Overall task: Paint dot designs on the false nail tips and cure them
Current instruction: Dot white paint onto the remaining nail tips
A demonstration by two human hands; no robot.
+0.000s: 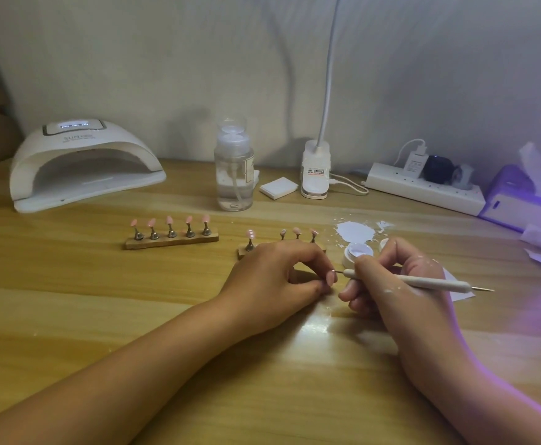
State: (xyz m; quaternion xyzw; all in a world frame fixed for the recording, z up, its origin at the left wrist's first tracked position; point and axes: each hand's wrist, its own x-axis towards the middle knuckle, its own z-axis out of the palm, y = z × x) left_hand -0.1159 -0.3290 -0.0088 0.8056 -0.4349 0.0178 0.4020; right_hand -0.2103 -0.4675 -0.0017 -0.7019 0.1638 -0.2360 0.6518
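My left hand (279,274) pinches a pink false nail tip (330,278) just above the wooden table. My right hand (397,284) grips a white dotting pen (423,282) like a pencil, and its metal point touches that nail tip. Behind my left hand stands a wooden holder (242,252) carrying three more pink tips on metal stands, partly hidden by my fingers. A second holder (171,240) with several pink tips stands further left. An open jar of pale gel (357,253) sits just behind my right fingers. The white curing lamp (83,165) stands at the back left.
A clear pump bottle (234,168), a small white pad (279,187) and a clip lamp base (315,170) stand at the back middle. A power strip (423,189) and a tissue box (519,200) lie at the back right. White smears (355,231) mark the table behind the jar.
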